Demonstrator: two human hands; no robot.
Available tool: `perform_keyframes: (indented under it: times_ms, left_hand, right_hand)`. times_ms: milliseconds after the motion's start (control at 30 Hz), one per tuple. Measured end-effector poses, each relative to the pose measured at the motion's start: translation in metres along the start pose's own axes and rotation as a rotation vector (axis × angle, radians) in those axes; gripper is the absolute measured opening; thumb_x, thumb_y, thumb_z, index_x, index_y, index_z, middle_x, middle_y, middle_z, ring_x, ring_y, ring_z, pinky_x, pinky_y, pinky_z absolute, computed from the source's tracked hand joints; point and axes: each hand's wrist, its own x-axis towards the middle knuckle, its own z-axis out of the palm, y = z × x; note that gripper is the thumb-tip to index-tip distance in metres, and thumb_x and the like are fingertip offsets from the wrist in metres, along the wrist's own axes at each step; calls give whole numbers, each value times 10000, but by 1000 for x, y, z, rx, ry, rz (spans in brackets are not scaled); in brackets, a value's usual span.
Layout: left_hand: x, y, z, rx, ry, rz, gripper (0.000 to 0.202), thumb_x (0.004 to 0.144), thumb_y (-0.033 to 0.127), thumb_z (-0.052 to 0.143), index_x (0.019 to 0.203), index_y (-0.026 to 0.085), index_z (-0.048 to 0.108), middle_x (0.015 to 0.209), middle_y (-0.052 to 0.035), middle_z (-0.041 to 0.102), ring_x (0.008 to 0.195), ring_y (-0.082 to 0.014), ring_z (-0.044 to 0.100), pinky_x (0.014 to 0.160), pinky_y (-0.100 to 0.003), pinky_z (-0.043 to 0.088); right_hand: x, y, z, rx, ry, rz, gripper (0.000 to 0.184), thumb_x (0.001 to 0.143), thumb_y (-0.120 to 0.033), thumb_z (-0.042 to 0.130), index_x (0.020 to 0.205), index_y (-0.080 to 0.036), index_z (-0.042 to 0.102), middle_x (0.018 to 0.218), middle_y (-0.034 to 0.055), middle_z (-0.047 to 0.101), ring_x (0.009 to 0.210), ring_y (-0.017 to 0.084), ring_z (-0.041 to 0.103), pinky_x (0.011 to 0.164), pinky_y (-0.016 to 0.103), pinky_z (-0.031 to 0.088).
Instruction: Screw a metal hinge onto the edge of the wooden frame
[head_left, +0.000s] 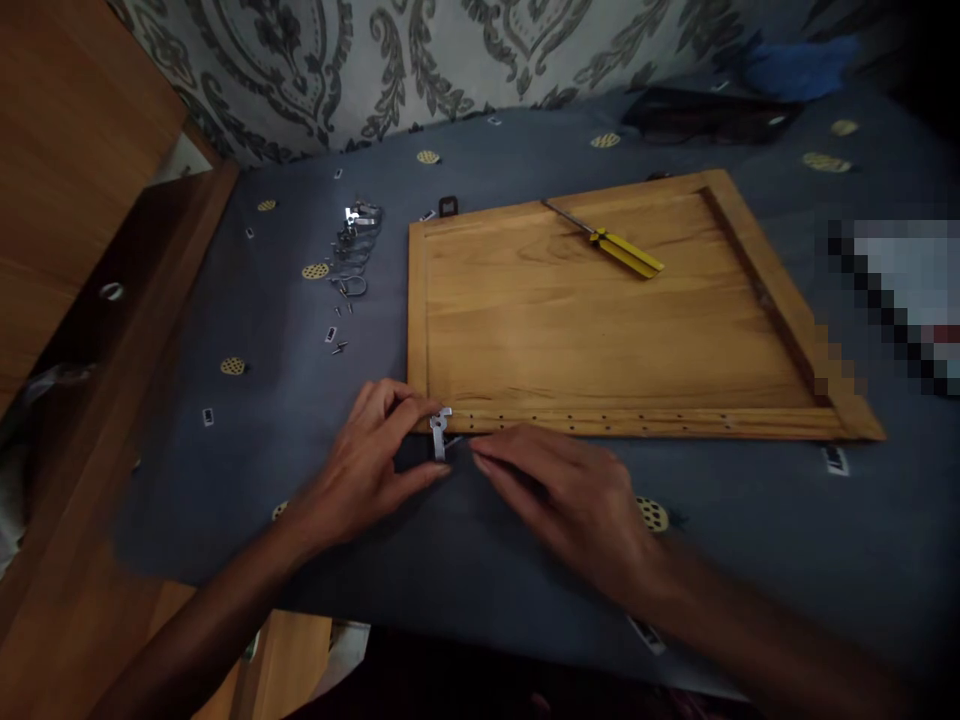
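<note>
At the near left corner of a framed wooden panel (pixel 570 330), my left hand (pixel 375 450) grips a small shiny metal bracket (pixel 439 436) between fingers and thumb. The bracket stands against the panel's front edge, which has a row of small dark holes. Just right of it, my right hand (pixel 562 500) has thumb and forefinger pinched together. Whatever they hold is too small to make out. A thin metal piece (pixel 453 441) shows between the bracket and these fingertips. A yellow-handled screwdriver (pixel 626 254) lies across the panel's far part, its shaft reaching the back edge.
Loose metal brackets (pixel 358 230) and several small screws (pixel 340 348) lie on the grey pineapple-print cloth (pixel 277 310) left of the panel. A dark object (pixel 705 117) and blue cloth (pixel 799 68) sit at the back right. Wooden furniture (pixel 127 400) borders the left side.
</note>
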Motion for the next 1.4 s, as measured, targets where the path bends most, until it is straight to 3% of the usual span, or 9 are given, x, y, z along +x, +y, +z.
perform_keyframes:
  times_ms: [167,333,567,733,1000,1233,1400]
  left_hand:
    - [0,1,0,-13,-3,-12,452,953,361,724,1352,241,550,1205,-72,560,1139,-241,525,989,-384,492]
    - [1,0,0,-26,-9,-30,443,943,361,734,1334,237,568,1198,-75,555,1136,-244,519,995,-384,489]
    - [-1,-3,7,-20,50,-17,447,926,321,742,1335,266,571,1204,-73,555,1132,-250,540,962,-384,511]
    - [-2,-11,12,-6,82,-20,431,908,379,758,1304,293,610,1170,-68,586,1092,-260,578,915,-379,541]
    - [-5,-25,20,-28,129,-19,401,938,473,692,1310,330,654,1164,-70,628,1076,-275,615,914,-401,556]
    - [5,-34,14,-49,82,-36,399,913,459,723,1287,329,672,1163,-64,649,1093,-270,636,922,-397,579]
    - [7,-41,17,-43,169,-63,411,860,498,742,1223,308,708,1167,-70,656,1110,-289,637,943,-427,585]
  right_hand:
    - [7,6,-9,-249,39,-117,160,1044,-208,568,1071,-224,726,984,61,763,893,192,727,799,335,613]
    - [11,14,-10,-424,-25,-212,171,1050,-265,562,1082,-179,705,1109,117,737,988,253,665,852,420,577]
    - [11,20,-10,-390,-22,-211,156,1052,-213,539,1058,-173,690,1066,99,731,974,239,644,865,412,560]
    - [11,21,-9,-373,-64,-187,112,1011,-165,609,1084,-167,693,1048,90,724,980,237,638,870,396,555]
    - [11,32,-5,-426,-146,-189,119,994,-219,671,1099,-169,695,1019,70,705,970,218,598,905,360,527]
    - [23,35,-6,-464,-189,-218,89,1017,-240,640,1013,-167,691,982,55,702,928,201,574,873,332,515]
    - [30,36,-7,-496,-226,-199,104,1020,-260,641,1006,-170,691,952,55,692,916,200,570,892,334,509]
